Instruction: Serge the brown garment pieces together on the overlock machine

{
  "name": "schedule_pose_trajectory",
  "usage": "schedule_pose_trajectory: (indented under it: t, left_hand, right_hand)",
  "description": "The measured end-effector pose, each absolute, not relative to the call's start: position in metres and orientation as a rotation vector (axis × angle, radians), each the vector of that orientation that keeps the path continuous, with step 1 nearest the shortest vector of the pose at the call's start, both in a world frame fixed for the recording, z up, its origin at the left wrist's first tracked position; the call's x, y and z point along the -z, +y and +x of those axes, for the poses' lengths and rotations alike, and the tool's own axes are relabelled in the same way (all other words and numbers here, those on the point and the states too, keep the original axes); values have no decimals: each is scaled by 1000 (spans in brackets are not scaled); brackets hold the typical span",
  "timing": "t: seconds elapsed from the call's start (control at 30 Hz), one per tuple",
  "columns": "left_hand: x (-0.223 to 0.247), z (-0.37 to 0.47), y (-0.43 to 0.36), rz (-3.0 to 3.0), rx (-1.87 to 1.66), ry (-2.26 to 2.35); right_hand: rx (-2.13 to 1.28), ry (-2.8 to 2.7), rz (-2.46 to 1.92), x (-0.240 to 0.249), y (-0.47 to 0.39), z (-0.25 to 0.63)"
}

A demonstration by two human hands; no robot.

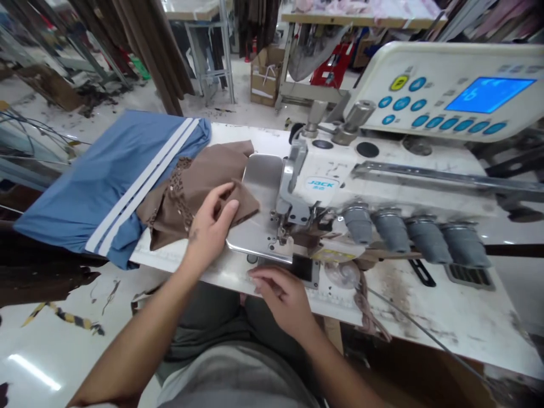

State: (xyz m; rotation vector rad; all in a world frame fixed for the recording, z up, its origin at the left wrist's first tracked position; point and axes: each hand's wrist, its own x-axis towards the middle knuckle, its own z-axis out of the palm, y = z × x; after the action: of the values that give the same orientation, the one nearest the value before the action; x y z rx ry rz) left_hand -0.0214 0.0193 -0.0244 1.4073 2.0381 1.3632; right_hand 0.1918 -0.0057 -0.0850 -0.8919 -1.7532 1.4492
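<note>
A brown fabric piece (216,164) with a leopard-patterned strip lies left of the sewing machine (323,181), its right corner on the metal plate (261,175). My left hand (215,218) grips that fabric near the corner, fingers curled and thumb on top. In front of the machine's needle area, just over the table's front edge, is my right hand (283,294). Its fingers are bent together near the thumb; whether anything small is between them cannot be made out.
Blue fabric with white stripes (114,164) covers the table's left end. A control panel (450,93) rises at the back right, above several grey thread-cone tops (391,229). A twisted cord (365,300) hangs over the front edge. A cardboard box (266,79) stands on the floor behind.
</note>
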Motion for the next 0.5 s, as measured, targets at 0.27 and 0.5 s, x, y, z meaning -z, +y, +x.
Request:
schedule_pose_trajectory:
  t: [0.27,0.5]
  left_hand:
    - [49,31,-106,1800,-1232,1537]
    - [-27,-6,-35,2551,-724,1242]
  right_hand:
    - [-1305,-1218,-1107,97,3,192]
    - [-1344,-1428,-957,44,-33,217]
